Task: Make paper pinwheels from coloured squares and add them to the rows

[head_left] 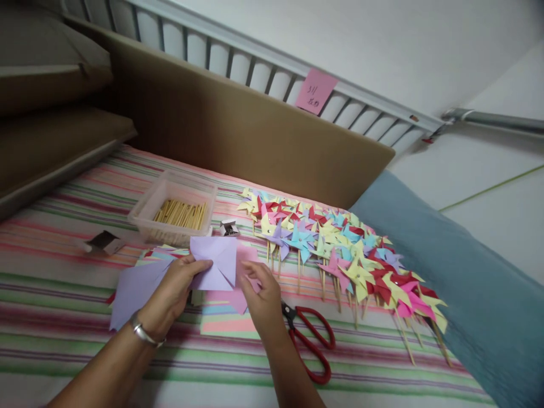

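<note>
My left hand (pixel 174 289) pinches a lilac paper square (pixel 215 262) with cut, folded corners, thumb on its left edge. My right hand (pixel 263 297) is closed at the square's right side, fingers curled by a pink paper piece (pixel 246 258); whether it grips the lilac or the pink sheet is unclear. A silver bracelet (pixel 142 334) circles my left wrist. Under the hands lie more coloured paper squares (pixel 136 286) on the striped cloth.
Red-handled scissors (pixel 312 340) lie right of my right hand. A row of several finished paper pinwheels on sticks (pixel 340 249) runs to the right. A clear plastic box of wooden sticks (pixel 176 214) stands behind, with a small open box (pixel 229 228) beside it. A cardboard panel (pixel 238 136) stands at the back.
</note>
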`<state>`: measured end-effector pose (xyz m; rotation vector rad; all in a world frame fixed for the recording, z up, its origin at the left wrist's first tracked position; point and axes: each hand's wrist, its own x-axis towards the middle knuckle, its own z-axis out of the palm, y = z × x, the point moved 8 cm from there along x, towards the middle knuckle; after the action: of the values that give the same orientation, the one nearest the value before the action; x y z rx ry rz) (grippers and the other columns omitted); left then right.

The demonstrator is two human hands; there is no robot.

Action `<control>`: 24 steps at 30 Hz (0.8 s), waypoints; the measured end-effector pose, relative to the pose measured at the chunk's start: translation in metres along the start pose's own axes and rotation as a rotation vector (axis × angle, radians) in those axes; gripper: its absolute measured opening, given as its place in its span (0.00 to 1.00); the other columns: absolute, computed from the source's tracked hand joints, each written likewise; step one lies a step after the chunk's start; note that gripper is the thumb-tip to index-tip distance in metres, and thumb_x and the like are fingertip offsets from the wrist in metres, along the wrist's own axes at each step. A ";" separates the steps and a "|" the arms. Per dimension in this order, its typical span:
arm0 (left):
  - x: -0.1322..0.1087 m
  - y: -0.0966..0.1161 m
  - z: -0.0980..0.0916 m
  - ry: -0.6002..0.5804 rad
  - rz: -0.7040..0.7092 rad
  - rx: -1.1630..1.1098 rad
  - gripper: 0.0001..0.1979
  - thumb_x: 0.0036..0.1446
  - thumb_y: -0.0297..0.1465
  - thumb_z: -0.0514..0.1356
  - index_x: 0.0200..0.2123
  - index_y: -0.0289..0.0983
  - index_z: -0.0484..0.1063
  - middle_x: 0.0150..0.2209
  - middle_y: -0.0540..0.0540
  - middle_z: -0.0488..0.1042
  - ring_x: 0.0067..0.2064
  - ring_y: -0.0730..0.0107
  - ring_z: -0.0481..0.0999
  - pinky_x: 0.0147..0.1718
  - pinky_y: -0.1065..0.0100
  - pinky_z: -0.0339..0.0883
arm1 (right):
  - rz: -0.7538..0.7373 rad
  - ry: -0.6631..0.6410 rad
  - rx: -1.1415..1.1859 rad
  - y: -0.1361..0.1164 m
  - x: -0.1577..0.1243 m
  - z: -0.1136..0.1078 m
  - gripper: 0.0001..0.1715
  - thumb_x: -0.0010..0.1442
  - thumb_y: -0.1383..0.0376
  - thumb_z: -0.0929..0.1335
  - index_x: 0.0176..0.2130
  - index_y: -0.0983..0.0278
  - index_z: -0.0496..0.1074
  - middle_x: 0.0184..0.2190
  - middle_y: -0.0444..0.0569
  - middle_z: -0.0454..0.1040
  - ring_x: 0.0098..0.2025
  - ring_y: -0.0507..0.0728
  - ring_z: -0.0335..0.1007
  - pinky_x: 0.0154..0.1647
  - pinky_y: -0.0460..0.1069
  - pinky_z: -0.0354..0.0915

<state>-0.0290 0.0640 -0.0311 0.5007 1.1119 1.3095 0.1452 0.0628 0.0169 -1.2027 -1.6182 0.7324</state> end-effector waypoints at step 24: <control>-0.005 -0.022 0.015 -0.074 -0.012 0.237 0.05 0.36 0.30 0.66 0.21 0.34 0.76 0.20 0.50 0.75 0.22 0.72 0.68 0.25 0.72 0.57 | 0.110 -0.110 -0.048 0.005 -0.001 0.013 0.04 0.48 0.68 0.72 0.24 0.60 0.76 0.50 0.51 0.70 0.63 0.62 0.51 0.62 0.58 0.47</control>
<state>-0.0047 0.0575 -0.0411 0.7103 1.2128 1.1451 0.1347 0.0642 0.0079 -1.3136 -1.6779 0.8463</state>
